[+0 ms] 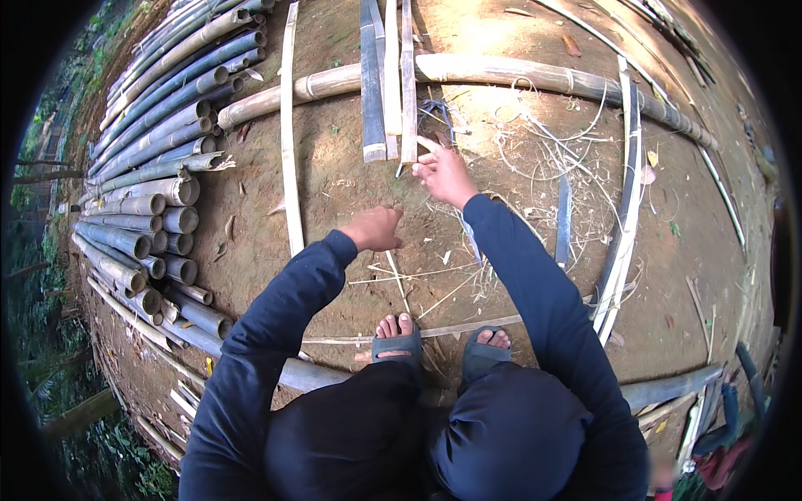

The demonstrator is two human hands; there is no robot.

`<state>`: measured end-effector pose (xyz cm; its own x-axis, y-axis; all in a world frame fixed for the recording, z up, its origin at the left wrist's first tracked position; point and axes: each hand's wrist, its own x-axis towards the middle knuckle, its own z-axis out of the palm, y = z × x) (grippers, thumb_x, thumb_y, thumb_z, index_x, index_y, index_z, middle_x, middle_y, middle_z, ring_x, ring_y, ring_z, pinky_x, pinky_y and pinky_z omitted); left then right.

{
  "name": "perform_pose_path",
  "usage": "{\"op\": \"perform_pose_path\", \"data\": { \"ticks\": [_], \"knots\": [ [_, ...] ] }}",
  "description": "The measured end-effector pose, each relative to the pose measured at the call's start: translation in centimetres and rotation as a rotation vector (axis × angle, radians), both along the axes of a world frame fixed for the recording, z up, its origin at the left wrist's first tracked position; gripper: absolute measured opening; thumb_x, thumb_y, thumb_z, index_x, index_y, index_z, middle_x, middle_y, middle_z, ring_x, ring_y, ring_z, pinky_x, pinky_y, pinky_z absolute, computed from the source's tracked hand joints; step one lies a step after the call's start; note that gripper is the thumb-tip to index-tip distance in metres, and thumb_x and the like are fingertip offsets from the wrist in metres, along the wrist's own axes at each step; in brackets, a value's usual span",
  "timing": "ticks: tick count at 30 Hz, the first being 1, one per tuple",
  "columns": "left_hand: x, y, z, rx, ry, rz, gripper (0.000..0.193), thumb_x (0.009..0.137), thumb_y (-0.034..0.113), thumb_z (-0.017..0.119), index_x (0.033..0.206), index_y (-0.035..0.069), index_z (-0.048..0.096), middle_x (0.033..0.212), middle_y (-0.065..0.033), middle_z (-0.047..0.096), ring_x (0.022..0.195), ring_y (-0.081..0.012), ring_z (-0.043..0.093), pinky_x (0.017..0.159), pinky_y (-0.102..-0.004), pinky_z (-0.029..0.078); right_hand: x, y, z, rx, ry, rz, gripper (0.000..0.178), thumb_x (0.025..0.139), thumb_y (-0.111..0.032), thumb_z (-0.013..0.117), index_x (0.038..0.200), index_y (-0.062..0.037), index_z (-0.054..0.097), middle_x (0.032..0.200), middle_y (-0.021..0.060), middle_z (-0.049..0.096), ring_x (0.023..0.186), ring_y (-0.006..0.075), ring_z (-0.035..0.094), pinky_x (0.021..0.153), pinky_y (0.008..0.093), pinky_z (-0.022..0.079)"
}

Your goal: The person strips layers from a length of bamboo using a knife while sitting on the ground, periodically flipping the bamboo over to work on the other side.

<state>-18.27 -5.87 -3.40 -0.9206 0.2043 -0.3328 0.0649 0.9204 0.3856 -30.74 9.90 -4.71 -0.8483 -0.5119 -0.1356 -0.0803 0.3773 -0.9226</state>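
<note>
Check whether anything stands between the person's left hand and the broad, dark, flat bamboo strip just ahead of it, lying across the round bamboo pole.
Nothing visible does: brown soil shows between the left hand and the near end of the broad, dark, flat bamboo strip. The right hand is off to the right, outside that gap.

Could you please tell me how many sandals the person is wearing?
2: one dark-grey open-toed sandal on the left foot, one matching sandal on the right foot.
</note>
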Motion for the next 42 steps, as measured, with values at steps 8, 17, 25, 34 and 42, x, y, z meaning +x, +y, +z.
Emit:
{"op": "perform_pose_path", "data": {
  "ticks": [8, 17, 25, 34, 42],
  "knots": [
    [-4.5, 2.3, 5.2, -0.271, 0.512, 0.002, 0.035, 0.091, 0.024, 0.058, 0.12, 0.004, 0.059, 0.119, -0.0126, 0.059, 0.105, -0.0261, 0.058, 0.078, -0.0412, 0.051, 6.9, 13.6, -2.9, 0.055, -0.145, -0.255, 0.022, 0.097, -0.011, 0.057, 0.115, 0.0, 0.064, 0.094, 0.0123, 0.073, 0.084, 0.016, 0.072, 0.074, 0.0278, 0.057],
    [-9.1, 1.4, 2.5, -0.698, 0.514, -0.449, 0.035, 0.089, 0.018, 0.054, 0.12, 0.001, 0.061, 0.121, -0.0128, 0.057, 0.111, -0.0241, 0.053, 0.087, -0.0386, 0.044, 15.9, 31.0, -4.0, 0.424, 0.078, -0.704, 0.018, 0.093, -0.009, 0.06, 0.106, 0.0014, 0.066, 0.085, 0.0141, 0.072, 0.075, 0.0189, 0.071, 0.066, 0.0312, 0.055],
    [-10.2, 1.5, 1.5, -0.663, 0.517, -0.365, 0.04, 0.09, 0.012, 0.051, 0.127, -0.002, 0.055, 0.127, -0.0146, 0.056, 0.114, -0.0273, 0.054, 0.09, -0.0418, 0.047, 15.0, 38.1, -2.7, 1.089, 0.306, -0.752, 0.036, 0.086, -0.02, 0.066, 0.115, 0.0008, 0.06, 0.11, 0.0214, 0.057, 0.106, 0.0391, 0.053, 0.094, 0.0459, 0.044],
    [-10.4, 1.9, 1.8, -0.692, 0.409, -0.344, 0.046, 0.09, 0.018, 0.057, 0.13, -0.004, 0.051, 0.127, -0.0183, 0.056, 0.116, -0.0312, 0.054, 0.092, -0.0449, 0.047, 12.6, 39.0, -4.4, 1.133, 0.113, -0.758, 0.027, 0.086, -0.025, 0.07, 0.101, -0.0024, 0.068, 0.103, 0.0149, 0.063, 0.104, 0.0362, 0.056, 0.091, 0.0458, 0.043],
    [-8.8, 6.6, 4.0, -0.293, 0.462, -0.213, 0.042, 0.089, 0.025, 0.062, 0.125, 0.002, 0.057, 0.129, -0.016, 0.056, 0.116, -0.0319, 0.052, 0.095, -0.0442, 0.045, 12.3, 42.5, -4.1, 0.135, -0.243, -1.043, 0.024, 0.091, -0.022, 0.07, 0.1, -0.0001, 0.071, 0.076, 0.0006, 0.067, 0.062, 0.0122, 0.056, 0.064, 0.0285, 0.046]
  ]
}}
